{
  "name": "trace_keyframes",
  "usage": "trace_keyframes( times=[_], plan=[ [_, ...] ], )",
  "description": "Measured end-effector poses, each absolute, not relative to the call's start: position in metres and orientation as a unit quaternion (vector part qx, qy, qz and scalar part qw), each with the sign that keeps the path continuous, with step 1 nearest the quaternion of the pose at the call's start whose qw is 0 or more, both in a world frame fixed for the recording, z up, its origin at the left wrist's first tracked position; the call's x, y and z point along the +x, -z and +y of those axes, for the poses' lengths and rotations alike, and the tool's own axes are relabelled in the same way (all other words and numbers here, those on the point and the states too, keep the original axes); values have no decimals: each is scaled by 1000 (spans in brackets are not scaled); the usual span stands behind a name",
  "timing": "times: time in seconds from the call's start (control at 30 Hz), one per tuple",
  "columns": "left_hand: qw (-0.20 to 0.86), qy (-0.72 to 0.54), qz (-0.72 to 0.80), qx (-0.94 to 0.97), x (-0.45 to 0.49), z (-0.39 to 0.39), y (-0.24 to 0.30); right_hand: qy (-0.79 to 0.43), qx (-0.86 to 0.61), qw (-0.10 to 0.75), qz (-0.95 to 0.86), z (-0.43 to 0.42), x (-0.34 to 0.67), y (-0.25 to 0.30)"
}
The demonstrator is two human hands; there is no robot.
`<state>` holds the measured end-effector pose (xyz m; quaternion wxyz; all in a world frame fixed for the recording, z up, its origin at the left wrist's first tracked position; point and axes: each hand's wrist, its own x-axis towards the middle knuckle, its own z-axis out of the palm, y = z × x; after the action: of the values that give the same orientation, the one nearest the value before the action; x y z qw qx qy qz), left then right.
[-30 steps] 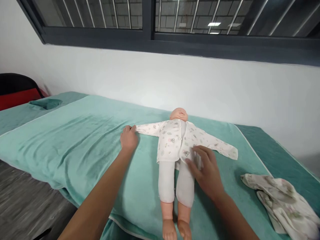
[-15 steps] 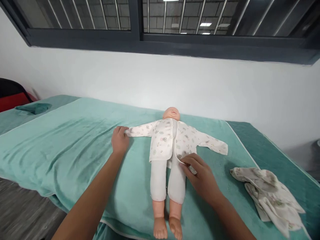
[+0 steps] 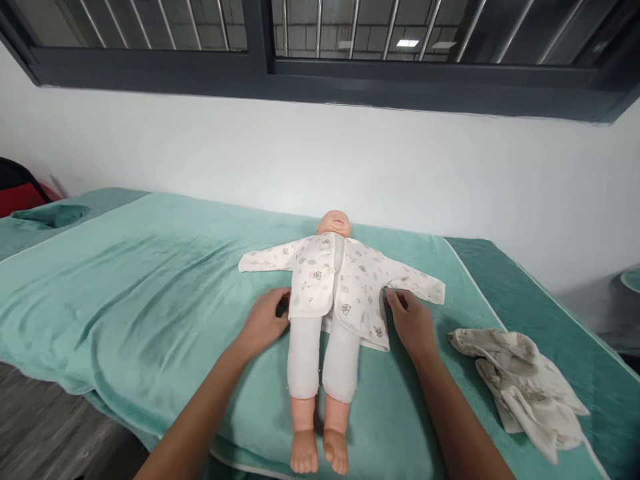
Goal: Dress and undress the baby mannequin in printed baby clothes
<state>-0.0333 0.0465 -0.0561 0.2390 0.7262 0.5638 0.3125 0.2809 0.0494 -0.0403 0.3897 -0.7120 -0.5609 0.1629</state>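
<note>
Left hand (image 3: 266,317), right hand (image 3: 411,320), dressed doll (image 3: 316,300) between

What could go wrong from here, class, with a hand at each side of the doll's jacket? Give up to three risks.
1. The jacket is parted in front, its hem lower on the picture's right, so it might end up crooked.
2. If the left hand and right hand pull unevenly, the doll could twist.
3. The blanket is wrinkled and might drag along if the doll shifts.
</note>
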Motion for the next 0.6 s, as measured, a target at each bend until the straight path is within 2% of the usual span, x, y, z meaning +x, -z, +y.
trace_keyframes(
  times=[0.23,0.47,0.6],
  plan=[
    [216,-305,587,719,-23,18,55,-114,-678,402,-605,5,270,56],
    [106,-290,642,702,2,21,63,-60,-639,395,-658,-26,260,64],
    [80,-300,644,699,6,17,67,-39,-623,357,-694,-27,258,62]
  ],
)
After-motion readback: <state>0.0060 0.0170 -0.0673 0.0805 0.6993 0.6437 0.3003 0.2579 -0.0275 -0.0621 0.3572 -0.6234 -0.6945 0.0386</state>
